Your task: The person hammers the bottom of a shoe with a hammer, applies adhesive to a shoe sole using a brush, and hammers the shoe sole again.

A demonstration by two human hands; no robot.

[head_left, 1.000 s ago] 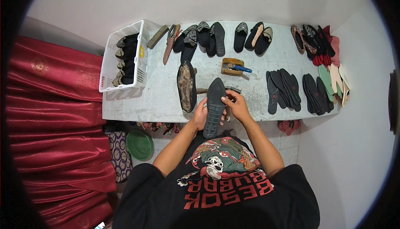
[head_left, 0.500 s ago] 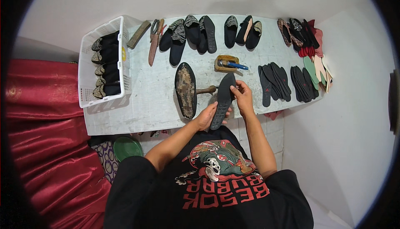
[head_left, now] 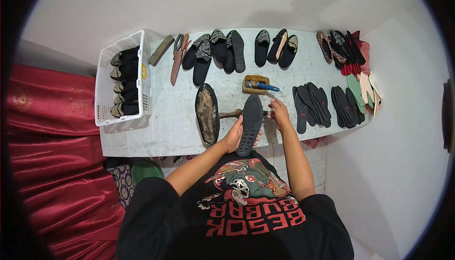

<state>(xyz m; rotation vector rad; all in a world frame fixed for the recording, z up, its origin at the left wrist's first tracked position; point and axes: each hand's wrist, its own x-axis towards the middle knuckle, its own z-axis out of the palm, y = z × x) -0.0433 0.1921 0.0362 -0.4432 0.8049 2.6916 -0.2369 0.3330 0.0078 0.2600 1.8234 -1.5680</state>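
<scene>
A black shoe sole point(head_left: 250, 127), tread facing up and heel block toward me, rests in my left hand point(head_left: 235, 134). The fingers of that hand wrap round its left side and underneath; whether an upper is attached below is hidden. Just right of the sole, my right hand point(head_left: 280, 114) hovers with thumb and forefinger apart, not touching it. A small dark piece shows between the sole and these fingertips, too unclear to name. Left of the sole lies a wooden tool handle point(head_left: 230, 114), its right end hidden behind the sole. Beside it is a foot-shaped block point(head_left: 207, 114) with a scuffed tan face and black rim.
A yellowish tub point(head_left: 256, 78) holds a blue-handled tool point(head_left: 268, 87). Slip-on shoes point(head_left: 202, 63) line the back, near scissors point(head_left: 178, 44). A white basket point(head_left: 144, 92) of shoes stands left; black insoles point(head_left: 313, 103) and coloured pieces point(head_left: 365, 87) lie right.
My right hand has let go of the sole's upper right edge and moved slightly right. The sole now stands straighter, its tread turned more fully upward. The whole view has shifted slightly.
</scene>
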